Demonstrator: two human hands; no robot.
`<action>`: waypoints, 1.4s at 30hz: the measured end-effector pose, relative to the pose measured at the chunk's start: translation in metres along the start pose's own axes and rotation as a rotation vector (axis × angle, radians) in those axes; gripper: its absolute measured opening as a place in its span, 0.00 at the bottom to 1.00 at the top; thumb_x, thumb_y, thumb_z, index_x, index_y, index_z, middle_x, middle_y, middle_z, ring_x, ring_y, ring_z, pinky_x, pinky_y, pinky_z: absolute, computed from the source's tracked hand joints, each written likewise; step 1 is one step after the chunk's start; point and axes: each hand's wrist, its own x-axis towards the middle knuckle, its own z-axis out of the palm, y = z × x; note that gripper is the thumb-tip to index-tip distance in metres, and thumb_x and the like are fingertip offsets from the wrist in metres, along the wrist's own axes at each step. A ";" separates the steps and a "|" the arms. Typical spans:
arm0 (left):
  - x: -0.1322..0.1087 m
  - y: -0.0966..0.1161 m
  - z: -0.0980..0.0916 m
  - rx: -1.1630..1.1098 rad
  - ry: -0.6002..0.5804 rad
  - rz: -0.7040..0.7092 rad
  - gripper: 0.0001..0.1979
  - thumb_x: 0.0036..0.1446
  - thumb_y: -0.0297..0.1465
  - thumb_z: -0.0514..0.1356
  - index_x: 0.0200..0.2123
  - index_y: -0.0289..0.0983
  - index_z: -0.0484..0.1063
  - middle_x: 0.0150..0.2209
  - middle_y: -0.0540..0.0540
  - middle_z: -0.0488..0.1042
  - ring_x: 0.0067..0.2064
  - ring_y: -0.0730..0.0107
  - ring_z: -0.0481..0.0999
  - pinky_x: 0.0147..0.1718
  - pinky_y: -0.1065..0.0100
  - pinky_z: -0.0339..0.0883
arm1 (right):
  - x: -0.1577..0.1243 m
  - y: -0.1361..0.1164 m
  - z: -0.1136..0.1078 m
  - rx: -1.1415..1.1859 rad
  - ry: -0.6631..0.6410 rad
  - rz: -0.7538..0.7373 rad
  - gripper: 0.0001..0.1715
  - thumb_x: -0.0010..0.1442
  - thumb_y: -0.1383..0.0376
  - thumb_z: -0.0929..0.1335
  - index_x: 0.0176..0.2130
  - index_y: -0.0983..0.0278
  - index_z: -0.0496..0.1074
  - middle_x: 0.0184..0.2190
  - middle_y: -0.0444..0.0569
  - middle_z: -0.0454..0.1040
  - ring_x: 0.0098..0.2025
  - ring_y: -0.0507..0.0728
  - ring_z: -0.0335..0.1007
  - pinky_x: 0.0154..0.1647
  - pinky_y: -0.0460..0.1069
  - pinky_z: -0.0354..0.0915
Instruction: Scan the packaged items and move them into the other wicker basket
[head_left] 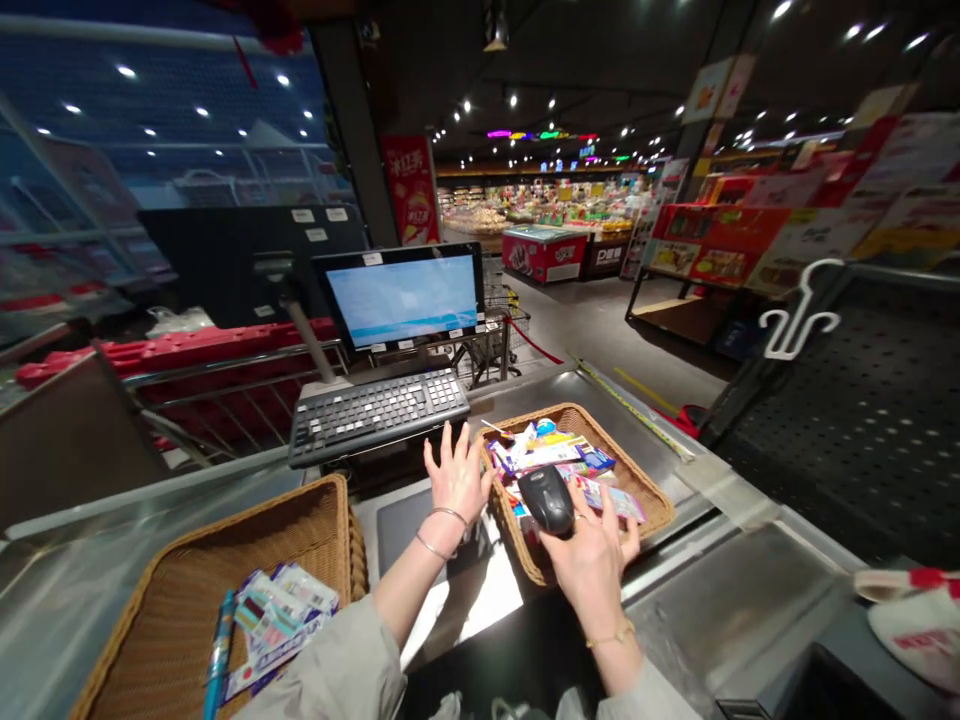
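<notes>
My left hand (456, 480) is open, fingers spread, in front of the keyboard (379, 408); its thumb is at the left rim of a wicker basket (655, 505). Over that basket, my right hand (592, 555) is closed on a black computer mouse (547, 499), thumb and index finger at its near end. Its other fingers reach over a pink-and-white packet (611, 497) in the basket; whether they touch it I cannot tell. Small colourful wrapped packets (551, 450) fill the basket around the mouse.
A larger wicker basket (187, 555) at lower left holds several packets (281, 610) and a blue tube-shaped item (220, 650). A lit monitor (405, 297) stands behind the keyboard. The metal counter (694, 600) runs along the right. A white hook (799, 312) hangs on a black panel.
</notes>
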 end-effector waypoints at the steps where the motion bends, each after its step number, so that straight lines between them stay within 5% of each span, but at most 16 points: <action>1: -0.003 -0.006 -0.004 0.007 0.001 -0.016 0.24 0.58 0.43 0.57 0.57 0.43 0.68 0.66 0.43 0.59 0.69 0.45 0.46 0.63 0.35 0.36 | 0.000 -0.006 0.001 0.009 -0.004 -0.017 0.17 0.56 0.51 0.67 0.38 0.56 0.78 0.51 0.48 0.75 0.65 0.68 0.50 0.61 0.67 0.37; 19: -0.077 -0.106 -0.046 0.102 -0.038 -0.315 0.25 0.56 0.41 0.59 0.57 0.44 0.68 0.66 0.43 0.59 0.69 0.44 0.47 0.63 0.34 0.38 | -0.012 -0.103 0.027 0.159 -0.210 -0.283 0.14 0.53 0.59 0.65 0.35 0.58 0.78 0.53 0.48 0.74 0.65 0.67 0.49 0.62 0.66 0.39; 32: -0.136 -0.149 -0.063 0.143 -0.057 -0.456 0.28 0.59 0.45 0.56 0.61 0.42 0.63 0.67 0.42 0.56 0.69 0.47 0.45 0.63 0.35 0.38 | -0.033 -0.143 0.048 0.216 -0.282 -0.430 0.13 0.52 0.60 0.66 0.36 0.58 0.77 0.51 0.45 0.75 0.65 0.67 0.50 0.62 0.66 0.38; 42: -0.186 -0.207 -0.078 0.268 -0.120 -0.531 0.28 0.59 0.42 0.57 0.61 0.42 0.63 0.66 0.39 0.59 0.69 0.47 0.47 0.63 0.36 0.38 | -0.050 -0.162 0.061 0.233 -0.383 -0.477 0.12 0.53 0.58 0.65 0.34 0.58 0.77 0.52 0.46 0.75 0.66 0.66 0.48 0.62 0.67 0.36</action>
